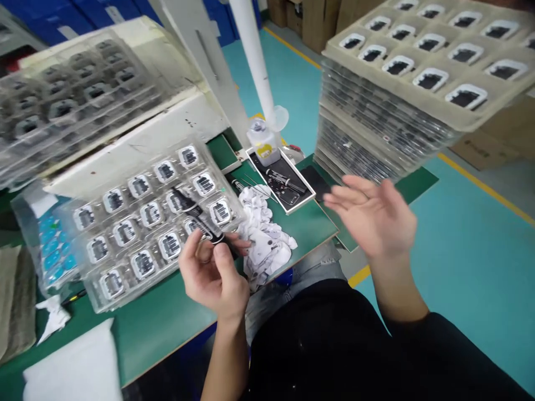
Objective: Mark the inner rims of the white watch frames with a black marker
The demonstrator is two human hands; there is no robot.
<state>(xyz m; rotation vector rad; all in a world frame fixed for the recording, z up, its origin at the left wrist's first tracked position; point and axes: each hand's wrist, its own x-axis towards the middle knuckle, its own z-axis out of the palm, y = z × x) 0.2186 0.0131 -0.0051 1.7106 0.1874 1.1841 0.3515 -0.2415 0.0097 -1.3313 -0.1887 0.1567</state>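
Note:
A black marker-like pen (pixel 204 227) is held between the thumb and fingers of my left hand (pixel 217 273), over the near right part of a clear plastic tray (pixel 98 292). The tray holds several white-rimmed square parts (pixel 143 263) with dark centres. My right hand (pixel 371 217) is raised to the right of the table edge, palm turned up and fingers spread, with nothing in it. Crumpled white paper (pixel 267 245) lies just right of my left hand.
A white-edged box (pixel 298 207) holds another black marker (pixel 286 181) and a plastic bottle (pixel 264 146). Tall stacked trays (pixel 376 122) stand at the right, more trays (pixel 83 100) at upper left. A white cloth (pixel 77 367) lies at lower left.

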